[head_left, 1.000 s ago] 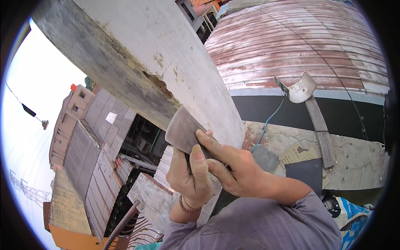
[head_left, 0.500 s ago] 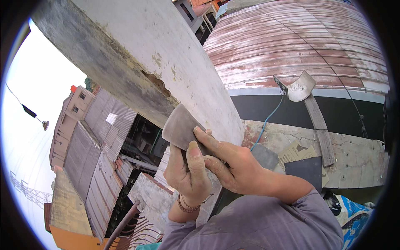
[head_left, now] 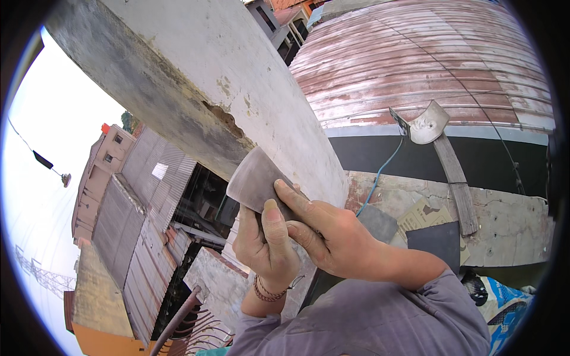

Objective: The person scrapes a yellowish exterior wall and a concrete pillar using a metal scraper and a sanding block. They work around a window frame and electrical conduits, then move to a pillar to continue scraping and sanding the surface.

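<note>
Both hands hold a curved, grey piece of sandpaper (head_left: pixel 256 178) in front of a pillar. From below and behind, my left hand (head_left: pixel 267 246) grips it, thumb pointing up along its lower edge. My right hand (head_left: pixel 332 237) comes in from the right, with its fingertips pressed on the sheet's right part and its thumb near my left thumb. Dust coats the fingers. Close beyond the sheet stands the whitish pillar (head_left: pixel 279 107), with a dark, weathered side and a chipped, broken patch (head_left: pixel 224 118) along its edge.
On the concrete ledge (head_left: pixel 504 237) to the right lie a dark square sheet (head_left: pixel 436 243), a piece of cardboard (head_left: pixel 421 216) and a wooden plank (head_left: pixel 456 184). A blue cord (head_left: pixel 380 174) runs up to a curved metal plate (head_left: pixel 428 123). Rusty metal railing (head_left: pixel 184 314) stands at lower left.
The sandpaper and both hands have shifted very slightly to the left and up, and the sheet is tilted a little differently. Both hands keep their hold.
</note>
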`<action>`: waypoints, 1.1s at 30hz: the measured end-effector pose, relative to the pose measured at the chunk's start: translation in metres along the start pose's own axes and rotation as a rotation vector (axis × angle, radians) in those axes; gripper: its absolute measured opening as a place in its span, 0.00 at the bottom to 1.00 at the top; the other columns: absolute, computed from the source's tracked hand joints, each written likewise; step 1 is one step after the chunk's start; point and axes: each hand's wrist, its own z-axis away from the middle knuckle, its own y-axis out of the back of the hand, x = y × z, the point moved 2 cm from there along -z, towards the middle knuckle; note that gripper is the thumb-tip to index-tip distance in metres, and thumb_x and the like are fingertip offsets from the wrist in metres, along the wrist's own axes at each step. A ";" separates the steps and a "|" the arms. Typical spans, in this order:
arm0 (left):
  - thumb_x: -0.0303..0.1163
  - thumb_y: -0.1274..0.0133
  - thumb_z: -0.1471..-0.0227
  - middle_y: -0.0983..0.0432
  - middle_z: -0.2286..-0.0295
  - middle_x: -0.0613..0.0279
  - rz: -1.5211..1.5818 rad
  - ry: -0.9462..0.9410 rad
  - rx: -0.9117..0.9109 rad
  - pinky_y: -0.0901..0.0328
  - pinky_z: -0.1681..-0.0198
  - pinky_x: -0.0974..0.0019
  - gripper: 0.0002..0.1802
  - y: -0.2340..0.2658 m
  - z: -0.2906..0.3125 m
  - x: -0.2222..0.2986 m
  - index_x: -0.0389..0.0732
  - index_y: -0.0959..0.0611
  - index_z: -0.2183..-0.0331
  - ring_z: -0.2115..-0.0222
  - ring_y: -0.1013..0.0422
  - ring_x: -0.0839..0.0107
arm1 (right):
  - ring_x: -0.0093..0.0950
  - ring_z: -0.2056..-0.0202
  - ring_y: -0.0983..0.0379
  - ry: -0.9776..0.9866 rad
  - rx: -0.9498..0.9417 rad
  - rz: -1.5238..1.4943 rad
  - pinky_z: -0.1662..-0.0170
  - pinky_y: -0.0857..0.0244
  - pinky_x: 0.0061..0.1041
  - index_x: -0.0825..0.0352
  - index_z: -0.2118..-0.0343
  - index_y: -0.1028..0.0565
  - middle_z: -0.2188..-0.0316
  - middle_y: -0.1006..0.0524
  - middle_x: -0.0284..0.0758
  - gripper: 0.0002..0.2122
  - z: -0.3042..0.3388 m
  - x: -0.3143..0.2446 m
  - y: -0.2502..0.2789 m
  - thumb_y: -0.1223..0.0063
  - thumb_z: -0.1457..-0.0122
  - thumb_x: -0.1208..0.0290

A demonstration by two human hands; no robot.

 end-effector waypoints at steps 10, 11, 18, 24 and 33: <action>0.29 0.59 0.35 0.22 0.61 0.52 -0.008 0.014 0.022 0.29 0.62 0.70 0.19 0.002 -0.001 -0.002 0.22 0.26 0.51 0.63 0.25 0.72 | 0.40 0.71 0.25 0.002 0.017 0.047 0.66 0.31 0.32 0.72 0.36 0.39 0.71 0.25 0.47 0.28 0.000 -0.004 -0.003 0.45 0.38 0.73; 0.29 0.59 0.35 0.22 0.61 0.52 0.001 0.046 0.050 0.28 0.62 0.70 0.19 0.003 -0.001 -0.002 0.22 0.25 0.52 0.63 0.24 0.72 | 0.40 0.71 0.25 -0.015 0.009 0.056 0.66 0.31 0.33 0.73 0.36 0.39 0.71 0.25 0.47 0.28 0.000 -0.005 -0.003 0.45 0.38 0.74; 0.29 0.58 0.35 0.22 0.62 0.54 -0.001 -0.007 0.083 0.30 0.65 0.73 0.18 0.001 -0.003 -0.001 0.23 0.24 0.53 0.67 0.25 0.75 | 0.40 0.71 0.25 -0.025 0.003 0.054 0.65 0.31 0.33 0.73 0.36 0.40 0.71 0.24 0.48 0.28 -0.002 -0.009 -0.004 0.46 0.37 0.73; 0.30 0.59 0.35 0.22 0.64 0.56 -0.011 -0.017 0.078 0.32 0.67 0.74 0.18 0.000 -0.006 -0.001 0.24 0.23 0.54 0.66 0.27 0.77 | 0.40 0.71 0.25 -0.111 -0.048 0.062 0.65 0.31 0.32 0.73 0.36 0.40 0.71 0.24 0.48 0.28 -0.001 -0.006 -0.005 0.47 0.37 0.73; 0.32 0.60 0.35 0.21 0.70 0.60 -0.135 0.003 0.062 0.34 0.71 0.75 0.19 -0.001 -0.008 0.004 0.25 0.20 0.58 0.73 0.28 0.78 | 0.41 0.69 0.24 -0.077 -0.039 0.061 0.64 0.30 0.32 0.74 0.36 0.40 0.69 0.24 0.49 0.27 -0.002 -0.004 -0.006 0.49 0.36 0.72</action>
